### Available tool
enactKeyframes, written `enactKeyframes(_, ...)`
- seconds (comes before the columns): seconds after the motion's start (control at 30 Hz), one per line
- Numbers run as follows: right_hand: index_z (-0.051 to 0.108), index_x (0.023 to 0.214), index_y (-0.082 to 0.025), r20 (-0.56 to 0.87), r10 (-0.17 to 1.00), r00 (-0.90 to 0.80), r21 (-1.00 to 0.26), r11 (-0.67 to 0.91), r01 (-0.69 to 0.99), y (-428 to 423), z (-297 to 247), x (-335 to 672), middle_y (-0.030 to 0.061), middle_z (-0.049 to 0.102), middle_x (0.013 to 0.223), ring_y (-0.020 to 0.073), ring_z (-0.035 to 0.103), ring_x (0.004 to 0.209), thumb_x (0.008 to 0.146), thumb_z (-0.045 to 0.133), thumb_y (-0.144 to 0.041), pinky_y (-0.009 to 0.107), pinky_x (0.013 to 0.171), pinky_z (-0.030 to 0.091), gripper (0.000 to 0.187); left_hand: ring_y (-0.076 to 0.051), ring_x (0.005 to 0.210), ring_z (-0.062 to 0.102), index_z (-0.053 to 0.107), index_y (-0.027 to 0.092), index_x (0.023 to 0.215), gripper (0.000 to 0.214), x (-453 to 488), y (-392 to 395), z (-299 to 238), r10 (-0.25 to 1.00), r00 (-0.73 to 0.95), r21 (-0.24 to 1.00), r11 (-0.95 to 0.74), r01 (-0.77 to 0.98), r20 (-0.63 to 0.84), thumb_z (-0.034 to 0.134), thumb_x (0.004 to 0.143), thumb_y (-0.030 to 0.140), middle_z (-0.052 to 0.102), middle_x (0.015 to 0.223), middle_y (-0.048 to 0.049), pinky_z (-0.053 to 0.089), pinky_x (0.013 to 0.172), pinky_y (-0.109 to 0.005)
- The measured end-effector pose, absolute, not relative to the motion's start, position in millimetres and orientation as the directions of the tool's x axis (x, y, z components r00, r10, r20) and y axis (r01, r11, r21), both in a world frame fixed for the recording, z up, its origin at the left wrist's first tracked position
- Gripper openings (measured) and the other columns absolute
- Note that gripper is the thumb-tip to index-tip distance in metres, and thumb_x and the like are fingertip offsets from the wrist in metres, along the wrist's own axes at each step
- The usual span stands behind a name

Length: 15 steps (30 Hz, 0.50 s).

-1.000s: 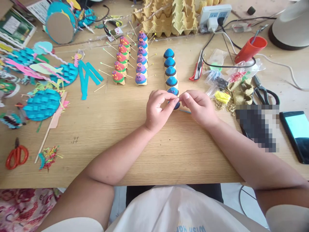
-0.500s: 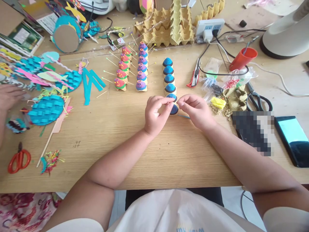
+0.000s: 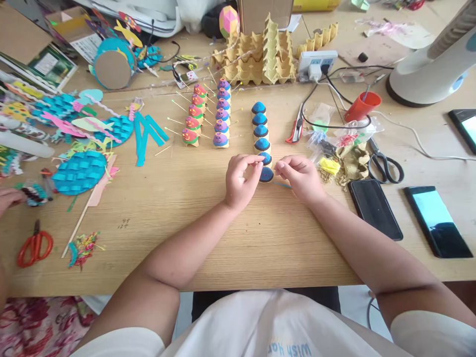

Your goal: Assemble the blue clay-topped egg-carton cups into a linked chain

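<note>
A row of blue-topped egg-carton cups (image 3: 260, 131) runs away from me at the middle of the wooden table (image 3: 208, 233). My left hand (image 3: 240, 179) grips the nearest blue cup (image 3: 267, 174) from the left, thumb and fingers curled around it. My right hand (image 3: 299, 176) sits just right of that cup with its fingertips pinched together; whatever they pinch is too small to see. A thin blue stick (image 3: 283, 185) lies on the table under that hand.
Two rows of painted cups with pins (image 3: 208, 119) stand to the left. Blue paper fish crafts (image 3: 80, 171) and red scissors (image 3: 34, 246) lie at left, where another person's hand (image 3: 9, 197) reaches in. Two phones (image 3: 375, 208), black scissors (image 3: 383, 163), a red cup (image 3: 360, 106), a power strip (image 3: 317, 63) and egg cartons (image 3: 260, 54) lie right and behind.
The camera has tilted up, so everything sits lower in the picture. My hands stay at the nearest blue cup, barely shifted. The other person's hand at left has drawn back toward the edge.
</note>
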State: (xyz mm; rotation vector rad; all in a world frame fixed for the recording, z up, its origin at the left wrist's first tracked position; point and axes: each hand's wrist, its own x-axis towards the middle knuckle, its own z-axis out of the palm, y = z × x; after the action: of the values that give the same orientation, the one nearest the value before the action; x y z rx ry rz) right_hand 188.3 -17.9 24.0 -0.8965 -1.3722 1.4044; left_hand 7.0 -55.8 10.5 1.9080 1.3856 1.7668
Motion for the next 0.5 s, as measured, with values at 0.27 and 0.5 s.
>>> enactKeyframes(0.27, 0.077, 0.074, -0.020, 0.084, 0.959, -0.272, -0.982, 0.033, -0.188, -10.2, 23.1, 192.1, -0.0008, 0.071, 0.068, 0.0079, 0.052, 0.058, 0.074, 0.094, -0.057, 0.024, 0.058, 0.042, 0.040, -0.015, 0.094, 0.070, 0.075, 0.024, 0.107, 0.011, 7.4, -55.2, 11.1, 0.707, -0.171, 0.684, -0.548, 0.482, 0.686, 0.065, 0.104, 0.026, 0.079, 0.098, -0.0025, 0.053, 0.090, -0.031)
enactKeyframes(0.5, 0.066, 0.060, -0.018, 0.037, 0.975, -0.219, -0.995, 0.014, -0.103, -19.5, 34.1, 182.3, -0.0034, 0.054, 0.053, 0.0072, 0.039, 0.050, 0.077, 0.084, -0.071, 0.025, 0.051, 0.027, 0.058, -0.015, 0.091, 0.069, 0.075, 0.022, 0.106, 0.016, 7.5, -54.4, 10.6, 0.711, -0.184, 0.696, -0.542, 0.471, 0.678, 0.062, 0.106, 0.031, 0.079, 0.096, -0.0029, 0.053, 0.089, -0.032)
